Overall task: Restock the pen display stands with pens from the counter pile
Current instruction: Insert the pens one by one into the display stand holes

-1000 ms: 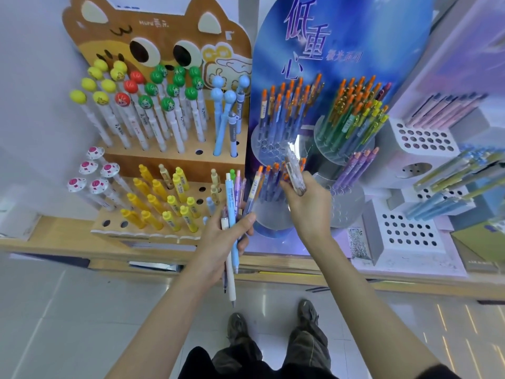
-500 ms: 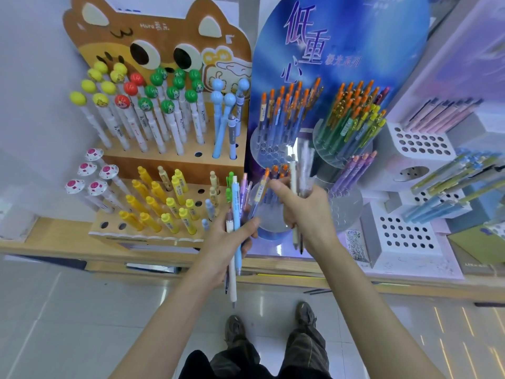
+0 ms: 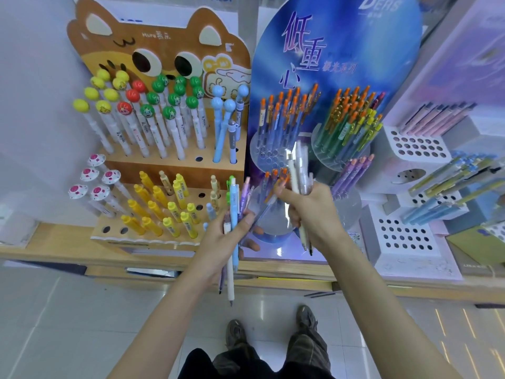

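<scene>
Pens (image 3: 233, 214) sit in a bunch in my left hand (image 3: 216, 244), with my fingers curled tight round them and the tips pointing down. My right hand (image 3: 314, 212) grips a few pale pens (image 3: 296, 173) upright, in front of the blue stand (image 3: 341, 64). Beside it is the cat stand (image 3: 164, 50). Both stand on a wooden counter (image 3: 49, 247) above a shiny white floor (image 3: 68, 324). My bunch is blue, white and purple.

Bare forearms; dark trousers (image 3: 308, 354); worn grey-brown shoes (image 3: 306, 317).
</scene>
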### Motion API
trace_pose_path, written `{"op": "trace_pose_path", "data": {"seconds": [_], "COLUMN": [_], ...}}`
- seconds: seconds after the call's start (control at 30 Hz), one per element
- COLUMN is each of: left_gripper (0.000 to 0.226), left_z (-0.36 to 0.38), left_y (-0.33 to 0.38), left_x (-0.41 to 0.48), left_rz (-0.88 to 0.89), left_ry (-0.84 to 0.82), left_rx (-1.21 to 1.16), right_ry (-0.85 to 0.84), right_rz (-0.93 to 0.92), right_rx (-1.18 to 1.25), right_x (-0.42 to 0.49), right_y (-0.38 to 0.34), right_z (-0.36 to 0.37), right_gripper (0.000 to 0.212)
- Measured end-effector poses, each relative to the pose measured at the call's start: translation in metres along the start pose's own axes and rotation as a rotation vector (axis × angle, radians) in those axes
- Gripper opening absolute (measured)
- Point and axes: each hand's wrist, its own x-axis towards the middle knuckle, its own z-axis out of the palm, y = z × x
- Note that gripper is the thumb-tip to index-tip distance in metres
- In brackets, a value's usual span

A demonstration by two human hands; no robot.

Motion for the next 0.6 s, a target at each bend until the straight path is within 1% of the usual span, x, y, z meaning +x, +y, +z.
{"op": "trace_pose_path", "data": {"seconds": [0.03, 0.1, 0.2, 0.23, 0.3, 0.37, 0.47, 0.53, 0.6], "left_gripper": [0.036, 0.029, 0.014, 0.010, 0.008, 0.013, 0.029, 0.035, 0.039], "left_z": [-0.002, -0.005, -0.008, -0.009, -0.011, -0.013, -0.014, -0.014, -0.015], "left_y": [0.001, 0.003, 0.004, 0.003, 0.004, 0.005, 0.006, 0.007, 0.006], "left_x": [-0.001, -0.001, -0.004, -0.005, -0.008, -0.010, -0.013, -0.015, -0.016], "left_rz": [-0.018, -0.038, -0.050, -0.052, -0.057, -0.078, -0.082, -0.071, -0.066], "left_ry": [0.010, 0.034, 0.081, 0.096, 0.110, 0.114, 0.090, 0.074, 0.063], "left_rx": [-0.012, -0.007, -0.001, -0.011, -0.043, -0.071, -0.101, -0.119, -0.132], "right_ry": [0.035, 0.107, 0.207, 0.232, 0.245, 0.213, 0.214, 0.228, 0.241], "right_rz": [-0.017, -0.101, -0.261, -0.302, -0.340, -0.324, -0.314, -0.300, -0.287], "right_rx": [0.030, 0.025, -0.103, -0.155, -0.232, -0.285, -0.331, -0.332, -0.313], "right_x": [0.001, 0.004, 0.008, 0.009, 0.010, 0.010, 0.010, 0.010, 0.011], "right_y": [-0.003, -0.008, -0.013, -0.013, -0.008, 0.002, 0.017, 0.024, 0.029], "right_z": [-0.003, -0.010, -0.015, -0.016, -0.013, -0.009, -0.005, -0.003, -0.001], "right_gripper": [0.032, 0.028, 0.037, 0.035, 0.022, 0.012, 0.013, 0.010, 0.011]}}
